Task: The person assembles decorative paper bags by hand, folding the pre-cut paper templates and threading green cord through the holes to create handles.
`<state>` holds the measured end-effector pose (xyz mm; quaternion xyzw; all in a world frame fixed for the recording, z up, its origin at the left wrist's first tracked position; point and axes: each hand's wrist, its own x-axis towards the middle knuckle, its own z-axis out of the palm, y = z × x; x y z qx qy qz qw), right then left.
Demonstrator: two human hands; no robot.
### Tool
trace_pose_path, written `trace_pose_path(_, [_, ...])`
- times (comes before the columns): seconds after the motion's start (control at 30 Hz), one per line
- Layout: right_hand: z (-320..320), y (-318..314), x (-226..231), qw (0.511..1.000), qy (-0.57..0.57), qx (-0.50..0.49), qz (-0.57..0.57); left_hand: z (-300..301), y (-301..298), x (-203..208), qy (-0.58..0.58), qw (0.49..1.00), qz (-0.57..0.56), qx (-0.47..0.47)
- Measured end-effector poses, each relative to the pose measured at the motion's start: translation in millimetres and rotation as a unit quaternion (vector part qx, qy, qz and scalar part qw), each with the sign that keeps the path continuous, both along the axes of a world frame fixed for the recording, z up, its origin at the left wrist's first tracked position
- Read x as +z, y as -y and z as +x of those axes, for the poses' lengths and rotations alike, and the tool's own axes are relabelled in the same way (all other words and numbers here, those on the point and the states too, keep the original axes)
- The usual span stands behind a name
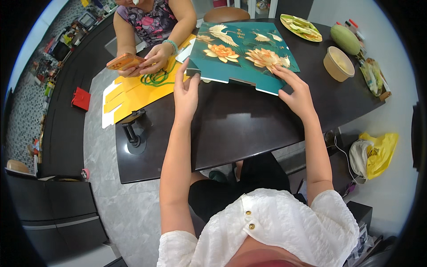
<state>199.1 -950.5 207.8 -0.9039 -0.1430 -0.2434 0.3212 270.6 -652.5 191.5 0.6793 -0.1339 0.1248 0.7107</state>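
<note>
Holding one teal carton (240, 63): left hand (186, 92), right hand (297, 93).

Through my camera, the carton (242, 62) is between the left hand (186, 91) and the right hand (296, 91), over the table (249, 120). On the table, a phone stand (132, 135) is near left; far right, a bowl (330, 70) sits before a melon (345, 39).

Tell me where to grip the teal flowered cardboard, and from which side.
Take the teal flowered cardboard by both near corners, coming from the wearer's side: it is broad, so a two-sided hold should steady it, and those corners face the wearer's hands.
</note>
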Motion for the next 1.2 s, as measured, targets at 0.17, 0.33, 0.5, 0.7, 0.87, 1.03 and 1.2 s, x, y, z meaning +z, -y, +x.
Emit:
trace_pose_path(0.17, [-11,-9,12,0.995,0.1,0.004,0.001,-14,3,20,0.056,0.996,-0.068,-0.008])
trace_pose_path(0.33, [-39,-20,43,0.991,0.106,0.06,0.056,-24,0,33,0.095,0.989,-0.1,0.051])
trace_pose_path(0.5, [-50,-36,63,0.984,0.111,0.104,0.094,-35,3,50,0.07,0.984,-0.151,0.062])
trace_pose_path(0.7, [-52,-58,60,0.98,0.108,0.026,0.163,-37,-3,55,0.057,0.982,-0.168,0.059])
trace_pose_path(0.87, [-53,-66,73,0.99,0.136,0.016,0.025,-39,-3,53,0.06,0.985,-0.145,0.067])
trace_pose_path(1.03, [-51,-69,75,0.982,0.177,-0.013,-0.059,-42,0,54,0.07,0.983,-0.159,0.061])
trace_pose_path(1.2, [-47,-64,70,0.977,0.211,-0.004,-0.035,-45,3,59,0.084,0.974,-0.2,0.062])
